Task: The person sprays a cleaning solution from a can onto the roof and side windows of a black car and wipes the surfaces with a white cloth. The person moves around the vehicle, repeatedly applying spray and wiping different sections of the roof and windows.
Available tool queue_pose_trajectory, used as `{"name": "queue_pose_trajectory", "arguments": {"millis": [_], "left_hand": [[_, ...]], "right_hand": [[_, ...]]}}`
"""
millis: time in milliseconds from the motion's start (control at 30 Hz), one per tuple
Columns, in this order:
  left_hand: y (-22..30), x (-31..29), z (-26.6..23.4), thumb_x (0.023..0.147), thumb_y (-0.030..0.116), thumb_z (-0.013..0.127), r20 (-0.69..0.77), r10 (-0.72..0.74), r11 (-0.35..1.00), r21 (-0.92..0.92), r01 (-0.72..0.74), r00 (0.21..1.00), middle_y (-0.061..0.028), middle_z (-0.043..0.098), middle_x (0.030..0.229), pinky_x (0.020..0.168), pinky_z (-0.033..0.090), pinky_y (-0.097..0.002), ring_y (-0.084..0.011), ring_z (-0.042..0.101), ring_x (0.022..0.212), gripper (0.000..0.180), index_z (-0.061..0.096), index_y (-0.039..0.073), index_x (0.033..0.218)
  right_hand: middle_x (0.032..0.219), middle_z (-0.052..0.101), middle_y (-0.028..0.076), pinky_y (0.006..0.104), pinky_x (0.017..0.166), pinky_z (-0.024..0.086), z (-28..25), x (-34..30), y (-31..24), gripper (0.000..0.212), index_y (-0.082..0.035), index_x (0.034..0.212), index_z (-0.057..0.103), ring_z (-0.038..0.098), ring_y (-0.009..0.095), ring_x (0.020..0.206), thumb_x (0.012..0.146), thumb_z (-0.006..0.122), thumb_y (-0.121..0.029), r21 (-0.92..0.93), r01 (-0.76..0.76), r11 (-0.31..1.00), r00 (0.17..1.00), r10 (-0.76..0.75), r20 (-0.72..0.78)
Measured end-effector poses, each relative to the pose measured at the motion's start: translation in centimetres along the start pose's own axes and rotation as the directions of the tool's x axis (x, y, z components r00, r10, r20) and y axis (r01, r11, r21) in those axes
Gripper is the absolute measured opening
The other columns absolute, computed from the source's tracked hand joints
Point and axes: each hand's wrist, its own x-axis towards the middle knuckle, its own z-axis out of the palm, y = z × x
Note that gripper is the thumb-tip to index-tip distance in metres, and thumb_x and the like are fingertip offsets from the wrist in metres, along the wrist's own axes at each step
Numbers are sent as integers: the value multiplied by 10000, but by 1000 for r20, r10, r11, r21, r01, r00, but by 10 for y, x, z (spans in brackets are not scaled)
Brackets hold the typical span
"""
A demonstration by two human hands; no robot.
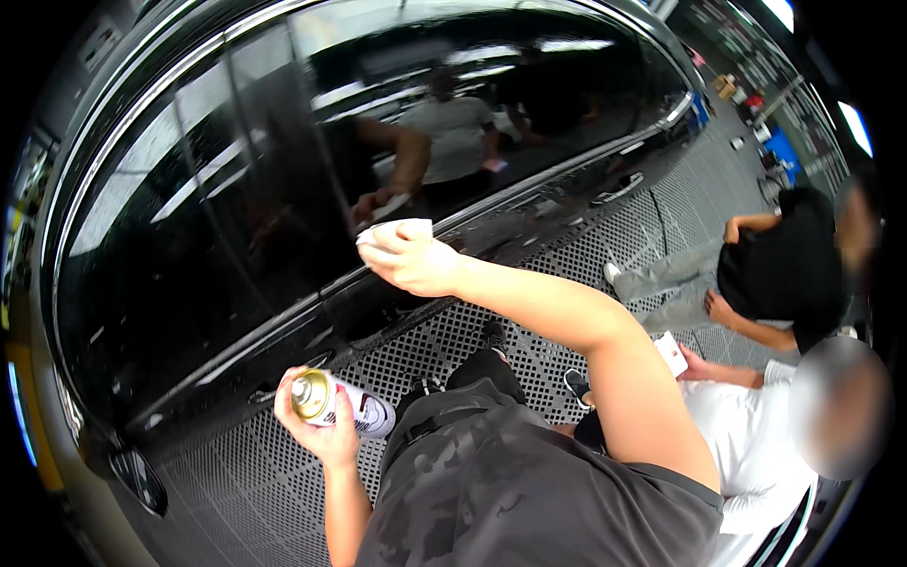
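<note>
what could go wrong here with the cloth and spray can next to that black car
The right hand presses a white cloth on the glossy black car door; trapped grit might scratch it. The spray can in the left hand sits close to two people crouched nearby, so overspray might reach them.

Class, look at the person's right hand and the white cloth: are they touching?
Touching. The head view shows the right hand with fingers gripping the white cloth, pressing it toward the black car's window.
</note>
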Motion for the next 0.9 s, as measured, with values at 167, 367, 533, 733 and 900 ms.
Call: {"name": "queue_pose_trajectory", "arguments": {"millis": [167, 367, 533, 733, 900], "left_hand": [[-1, -1, -3, 879, -44, 687, -15, -28, 1000, 2, 28, 999, -161, 538, 1353, 982, 538, -408, -260, 625, 1095, 663, 355, 25, 1449], [9, -5, -12, 906, -22, 661, -20, -122, 985, 119, 124, 992, -166, 531, 1354, 1022, 534, -447, -254, 591, 1158, 642, 339, 8, 1461], [22, 16, 3, 893, 62, 722, 25, -103, 985, 141, 99, 994, -186, 497, 1344, 948, 555, -435, -270, 598, 1099, 663, 353, 28, 1443], [54, 42, 28, 920, 57, 679, 145, 64, 996, 57, -73, 987, -178, 532, 1349, 988, 535, -438, -284, 600, 1113, 647, 340, 16, 1470], [69, 43, 44, 878, 22, 643, 108, -5, 997, 81, -4, 994, -187, 489, 1344, 965, 553, -421, -262, 586, 1100, 657, 331, 41, 1456]], "right_hand": [[1297, 578, 37, 440, 872, 508, 4, -98, 88, 357, -125, 1121, 720, 546, 285, 1225, 792, 641, -241, 35, 59, 998, 998, -59, 10], [1360, 561, 60, 527, 984, 449, -59, -279, 234, 397, -206, 1123, 742, 512, 338, 1292, 729, 699, -203, -151, -179, 972, 948, 212, 239], [1271, 642, 87, 491, 941, 534, -34, -217, 180, 352, -191, 1215, 680, 616, 336, 1136, 867, 652, -231, 128, -31, 991, 999, 33, -11], [1240, 607, 8, 395, 883, 512, -50, -82, 93, 261, -89, 996, 716, 608, 226, 1101, 816, 628, -257, 128, 188, 974, 963, -157, -217], [1414, 569, -13, 446, 1008, 512, -86, -221, 208, 297, -150, 1086, 732, 549, 294, 1303, 818, 639, -240, 9, 89, 996, 996, -89, 8]]}}
